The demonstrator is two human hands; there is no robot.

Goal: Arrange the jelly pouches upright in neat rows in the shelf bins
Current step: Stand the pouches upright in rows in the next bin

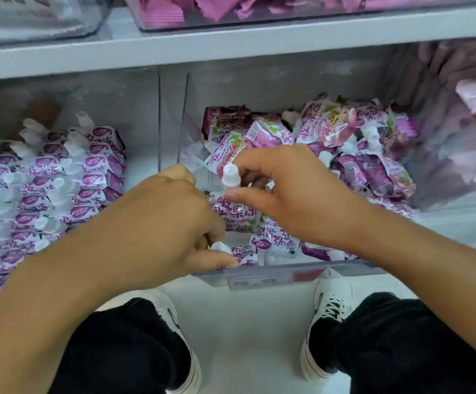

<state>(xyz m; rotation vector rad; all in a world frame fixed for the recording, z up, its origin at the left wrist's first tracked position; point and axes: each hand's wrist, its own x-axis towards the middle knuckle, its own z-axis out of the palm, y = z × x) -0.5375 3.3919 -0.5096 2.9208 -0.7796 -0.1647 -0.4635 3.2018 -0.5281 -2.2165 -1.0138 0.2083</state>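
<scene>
Head view looks down on both my hands working in the middle bin (pixel 259 273), a clear plastic one on the shelf (pixel 231 41). My right hand (pixel 291 191) pinches a pouch (pixel 225 157) by its white cap (pixel 230 175), thumb below and fingers curled over the top; that pouch is pink and white, held above the loose pile (pixel 359 155) of purple pouches lying jumbled in the bin. My left hand (pixel 171 226) is curled at the bin's front left corner, thumb and fingers gripping another white cap (pixel 220 247) down among the pouches there. The left bin (pixel 143 115) has pouches (pixel 60 189) already standing in tidy rows, caps up. Printing on the packs is purple Asian script that I cannot read; a barcode shows on one. A price tag (pixel 276 278) on the bin's front edge is too blurred to read. My sneakers (pixel 332 305) show below.
</scene>
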